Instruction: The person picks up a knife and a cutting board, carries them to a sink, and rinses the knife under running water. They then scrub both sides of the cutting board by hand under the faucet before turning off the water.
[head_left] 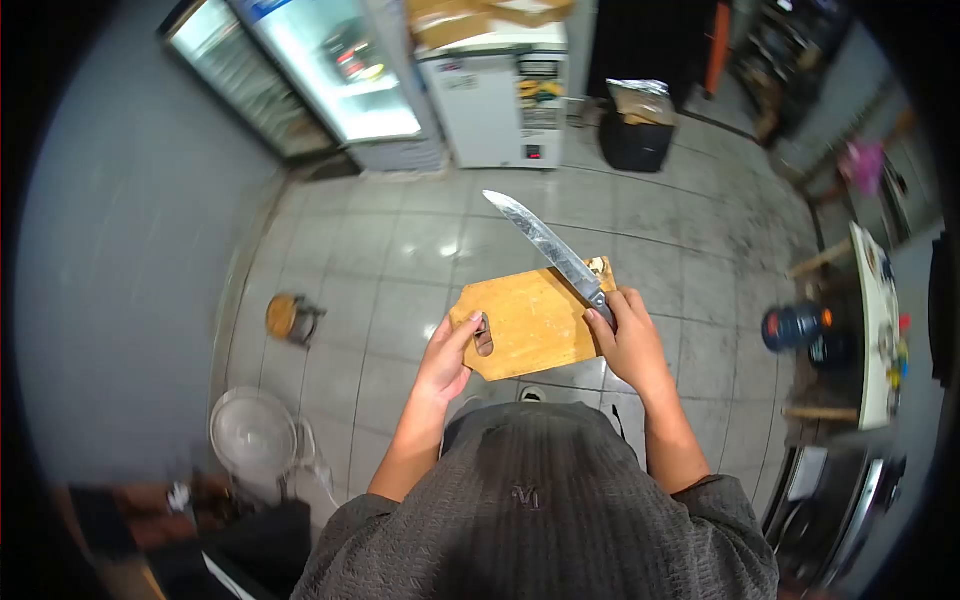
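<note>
A wooden cutting board is held out in front of my body, above the tiled floor. My left hand grips its left end, the thumb at the oval handle hole. At the right end, my right hand is closed around the dark handle of a large kitchen knife. The knife's blade slants up and left across the board's upper right corner, its tip beyond the far edge. My right fingers also lie against the board's right edge; whether they grip it too is partly hidden.
Ahead stand a lit glass-door fridge, a white chest freezer with cardboard boxes on top, and a black bin. A small stool and a round fan are at left. Water bottles sit by a table at right.
</note>
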